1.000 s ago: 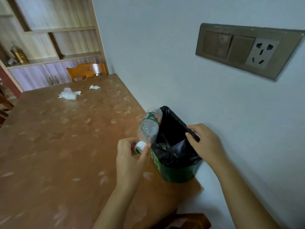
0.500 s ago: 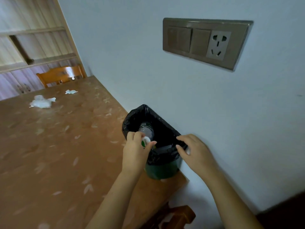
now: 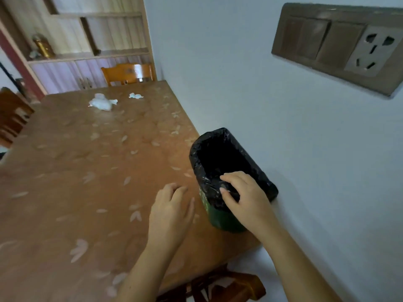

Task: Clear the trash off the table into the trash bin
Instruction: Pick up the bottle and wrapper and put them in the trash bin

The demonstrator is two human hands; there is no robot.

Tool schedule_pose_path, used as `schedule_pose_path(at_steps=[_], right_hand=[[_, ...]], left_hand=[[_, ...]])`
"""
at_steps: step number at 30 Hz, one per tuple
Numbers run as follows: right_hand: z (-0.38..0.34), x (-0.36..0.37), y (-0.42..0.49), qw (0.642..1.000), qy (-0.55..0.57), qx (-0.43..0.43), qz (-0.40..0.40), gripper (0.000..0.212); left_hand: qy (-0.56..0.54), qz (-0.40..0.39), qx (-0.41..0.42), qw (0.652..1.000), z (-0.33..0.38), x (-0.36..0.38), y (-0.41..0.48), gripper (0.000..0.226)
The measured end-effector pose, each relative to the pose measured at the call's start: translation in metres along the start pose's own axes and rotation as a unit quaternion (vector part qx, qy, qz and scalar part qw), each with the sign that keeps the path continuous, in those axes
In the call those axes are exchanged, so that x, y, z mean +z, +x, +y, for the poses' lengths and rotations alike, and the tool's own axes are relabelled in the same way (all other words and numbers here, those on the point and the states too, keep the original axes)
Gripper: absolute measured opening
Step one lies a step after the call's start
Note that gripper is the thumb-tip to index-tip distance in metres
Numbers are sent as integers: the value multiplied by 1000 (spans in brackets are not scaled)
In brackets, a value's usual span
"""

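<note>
A small green trash bin (image 3: 224, 221) lined with a black bag stands on the brown table (image 3: 76, 171) at its near right corner, against the wall. My right hand (image 3: 244, 197) grips the bin's near rim, fingers curled over the black liner. Just left of the bin, my left hand (image 3: 172, 212) hovers over the table with relaxed fingers and holds nothing. A large crumpled white tissue (image 3: 102, 102) and a smaller white scrap (image 3: 135, 96) lie at the far end of the table. The bin's inside is dark; no bottle shows.
A wooden chair (image 3: 128, 73) stands behind the far table edge, in front of a shelf unit. Another dark chair (image 3: 13, 116) is at the left. A chair seat (image 3: 226, 286) sits below the near corner. A switch and socket panel (image 3: 335, 46) is on the wall.
My left hand let the plastic bottle drop into the bin and drew back left, empty. My right hand stayed on the bin's rim.
</note>
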State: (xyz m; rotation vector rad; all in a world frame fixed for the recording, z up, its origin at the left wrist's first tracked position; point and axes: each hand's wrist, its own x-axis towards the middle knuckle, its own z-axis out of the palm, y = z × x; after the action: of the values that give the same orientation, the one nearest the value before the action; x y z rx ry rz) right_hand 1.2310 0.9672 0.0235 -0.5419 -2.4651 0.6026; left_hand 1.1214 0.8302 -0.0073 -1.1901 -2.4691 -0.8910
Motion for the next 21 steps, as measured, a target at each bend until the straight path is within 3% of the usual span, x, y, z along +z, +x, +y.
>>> schedule_pose_path(at_steps=[6, 14, 21], right_hand=[[-45, 45, 11, 990, 36, -108, -84, 25], [-128, 128, -6, 947, 64, -221, -225, 30], [-217, 197, -53, 902, 85, -297, -301, 28]], left_hand=[[75, 30, -131, 988, -46, -42, -55, 24], [138, 103, -296, 940, -92, -106, -143, 18], [165, 152, -399, 889, -136, -164, -229, 36]])
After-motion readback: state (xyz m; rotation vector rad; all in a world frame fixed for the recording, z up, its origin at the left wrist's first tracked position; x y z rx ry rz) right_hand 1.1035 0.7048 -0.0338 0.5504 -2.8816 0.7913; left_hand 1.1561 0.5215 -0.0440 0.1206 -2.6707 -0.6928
